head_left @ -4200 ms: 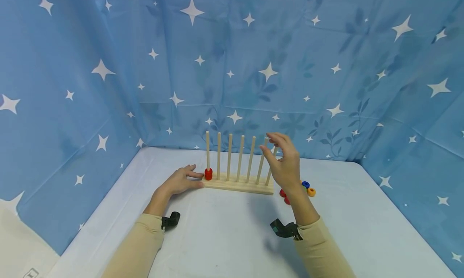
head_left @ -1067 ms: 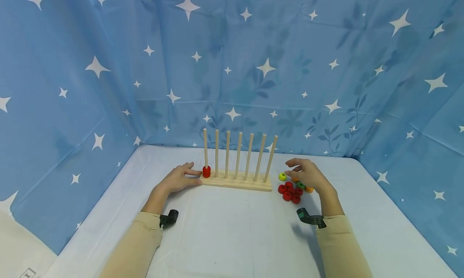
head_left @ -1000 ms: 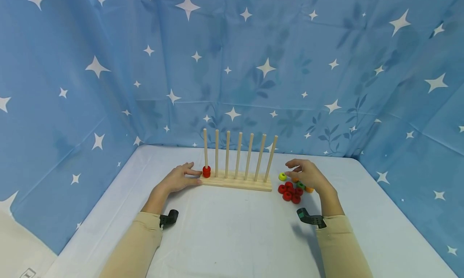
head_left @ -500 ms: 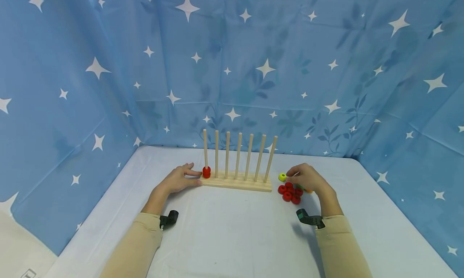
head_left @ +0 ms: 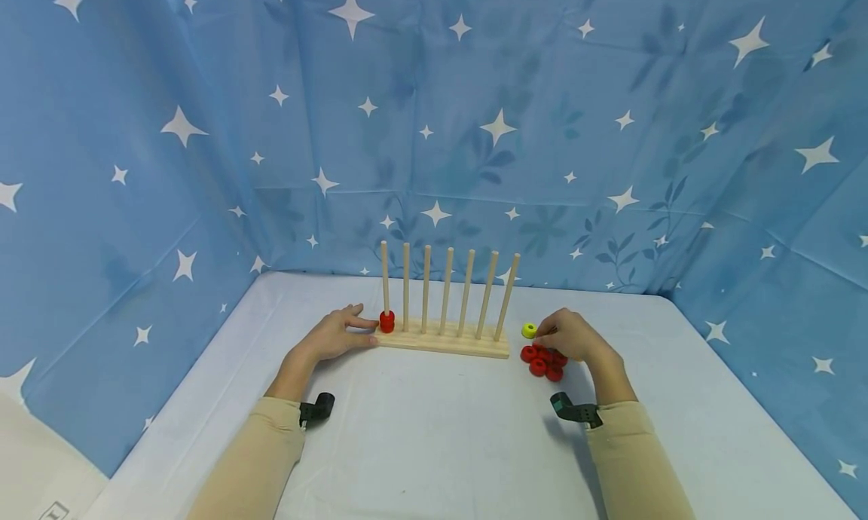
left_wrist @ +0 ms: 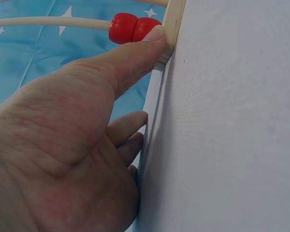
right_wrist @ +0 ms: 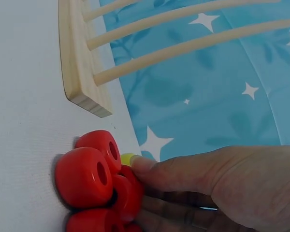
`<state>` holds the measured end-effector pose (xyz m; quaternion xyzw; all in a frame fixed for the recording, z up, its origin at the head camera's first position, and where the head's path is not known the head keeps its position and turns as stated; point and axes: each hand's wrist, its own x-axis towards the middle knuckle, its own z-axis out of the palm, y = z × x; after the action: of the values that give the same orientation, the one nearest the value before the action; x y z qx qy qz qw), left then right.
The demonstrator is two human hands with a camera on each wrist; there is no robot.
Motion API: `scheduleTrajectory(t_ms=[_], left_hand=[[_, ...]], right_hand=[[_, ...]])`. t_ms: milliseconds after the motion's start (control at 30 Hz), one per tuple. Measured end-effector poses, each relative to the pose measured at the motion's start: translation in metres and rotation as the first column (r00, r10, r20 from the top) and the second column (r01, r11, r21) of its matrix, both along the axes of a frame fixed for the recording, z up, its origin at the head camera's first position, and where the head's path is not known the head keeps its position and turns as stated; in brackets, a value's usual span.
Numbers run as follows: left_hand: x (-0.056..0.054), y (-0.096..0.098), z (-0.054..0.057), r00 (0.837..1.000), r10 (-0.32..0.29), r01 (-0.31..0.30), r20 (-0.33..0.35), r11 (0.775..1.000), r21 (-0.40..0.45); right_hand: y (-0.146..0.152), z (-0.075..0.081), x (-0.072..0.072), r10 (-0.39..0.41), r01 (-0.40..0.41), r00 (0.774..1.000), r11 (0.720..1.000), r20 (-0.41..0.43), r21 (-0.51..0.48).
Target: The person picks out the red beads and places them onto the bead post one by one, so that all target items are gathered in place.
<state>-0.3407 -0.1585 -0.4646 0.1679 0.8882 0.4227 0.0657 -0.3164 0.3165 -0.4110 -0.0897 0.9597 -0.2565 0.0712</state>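
Several upright pegs stand on a long wooden base (head_left: 441,344). On its leftmost peg sit two red beads (left_wrist: 123,28). My left hand (head_left: 332,334) touches the left end of the base with thumb and index finger extended, the thumb tip beside the lower bead in the left wrist view. Right of the base lies a cluster of red beads (right_wrist: 84,178). My right hand (head_left: 570,335) reaches down into it, and its thumb and fingers pinch a red bead (right_wrist: 129,175) at the cluster's back, partly hidden by the fingers.
A yellow-green bead (head_left: 529,330) lies just behind the red cluster, left of my right fingertips. Under my right hand, other coloured beads are mostly hidden. A blue curtain with white stars (head_left: 434,128) hangs behind the white-covered table (head_left: 420,445).
My right hand came from above the right pegs to the beads, then lowered, and its thumb and fingers closed on a red bead. The left hand stayed at the base.
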Motion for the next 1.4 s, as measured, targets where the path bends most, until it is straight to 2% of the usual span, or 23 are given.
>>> scheduleTrajectory(t_ms=[200,467,600,767,1400], left_hand=[[0.0000,0.0003,-0.0006,1.000,0.001,-0.001,-0.001,1.000,0.006],[-0.0002,0.0004,-0.0010,1.000,0.002,-0.002,0.007,1.000,0.007],[-0.0003,0.0004,-0.0013,1.000,0.002,-0.002,0.005,1.000,0.004],[-0.0005,0.0008,-0.0014,1.000,0.004,-0.004,0.013,1.000,0.009],[-0.0019,-0.0005,-0.0020,1.000,0.000,0.000,0.002,1.000,0.007]], right_hand=[[-0.0018,-0.0009,0.0005,0.029,-0.029,1.000,0.999,-0.005,0.015],[-0.0024,-0.0012,0.0006,0.041,-0.043,0.999,0.998,0.035,0.039],[-0.0008,-0.0013,0.0004,0.058,-0.059,0.998,0.997,0.022,0.040],[0.0009,0.0003,-0.0003,0.075,-0.075,0.997,0.997,-0.004,0.020],[-0.0005,0.0024,0.0009,0.062,-0.062,0.998,0.998,0.012,-0.033]])
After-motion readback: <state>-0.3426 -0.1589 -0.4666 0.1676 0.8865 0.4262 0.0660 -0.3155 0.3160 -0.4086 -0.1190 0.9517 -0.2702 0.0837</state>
